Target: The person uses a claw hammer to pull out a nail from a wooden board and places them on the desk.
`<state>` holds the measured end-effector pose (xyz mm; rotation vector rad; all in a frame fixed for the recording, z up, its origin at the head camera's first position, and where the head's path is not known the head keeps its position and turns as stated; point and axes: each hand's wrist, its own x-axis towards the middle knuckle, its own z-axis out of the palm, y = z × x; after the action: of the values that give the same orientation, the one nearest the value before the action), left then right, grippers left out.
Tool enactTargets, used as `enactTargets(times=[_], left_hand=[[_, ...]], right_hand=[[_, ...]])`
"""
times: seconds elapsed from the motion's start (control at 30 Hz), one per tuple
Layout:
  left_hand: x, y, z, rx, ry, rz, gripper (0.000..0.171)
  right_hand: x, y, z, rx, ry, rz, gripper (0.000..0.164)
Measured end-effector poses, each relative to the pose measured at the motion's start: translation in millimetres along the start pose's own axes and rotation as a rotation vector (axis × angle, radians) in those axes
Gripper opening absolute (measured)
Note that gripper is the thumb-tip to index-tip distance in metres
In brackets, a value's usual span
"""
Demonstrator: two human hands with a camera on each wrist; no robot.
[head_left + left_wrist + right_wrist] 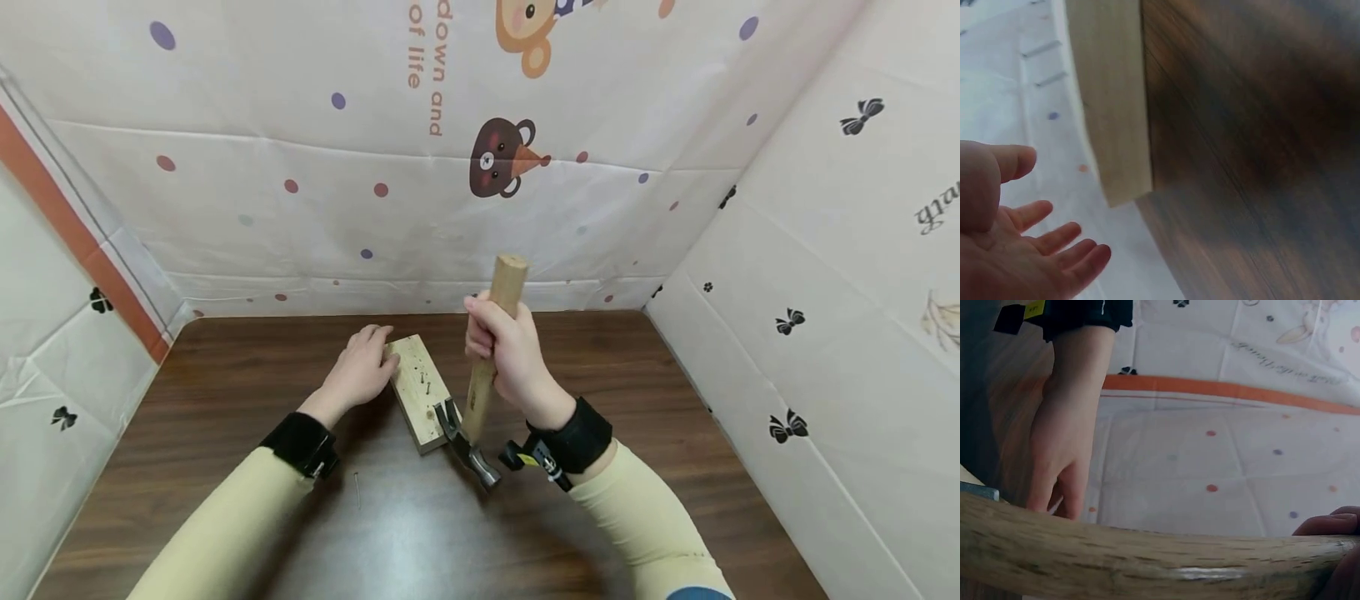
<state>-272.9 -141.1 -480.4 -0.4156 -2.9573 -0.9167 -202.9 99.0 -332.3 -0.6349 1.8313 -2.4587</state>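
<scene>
Nearest the right wrist camera, the wooden handle of a hammer [478,402], gripped in the right hand [513,346], fingers curled round it, metal head downward. Claw at the near right end of a pale board [417,403] on the desk [600,358], contact hard to tell. Standing in the board's top, two nails [428,387]. At its left edge, the left hand [360,367], fingers loosely extended, clasping nothing. Nearer, a loose nail [357,490]. Beyond the desk, a spotted sheet [360,158].
</scene>
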Motion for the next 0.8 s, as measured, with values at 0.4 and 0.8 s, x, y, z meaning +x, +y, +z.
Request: enactTargets(times=[0.4, 0.8], left_hand=[[41.8, -16.8, 32.3, 0.072, -0.154, 0.045, 0.059], [51.9, -25.2, 46.6, -0.010, -0.216, 0.018, 0.058]], right_hand=[[64.5, 21.9, 10.8, -0.026, -0.012, 0.263, 0.046], [97.6, 40.0, 19.0, -0.062, 0.027, 0.392, 0.041]])
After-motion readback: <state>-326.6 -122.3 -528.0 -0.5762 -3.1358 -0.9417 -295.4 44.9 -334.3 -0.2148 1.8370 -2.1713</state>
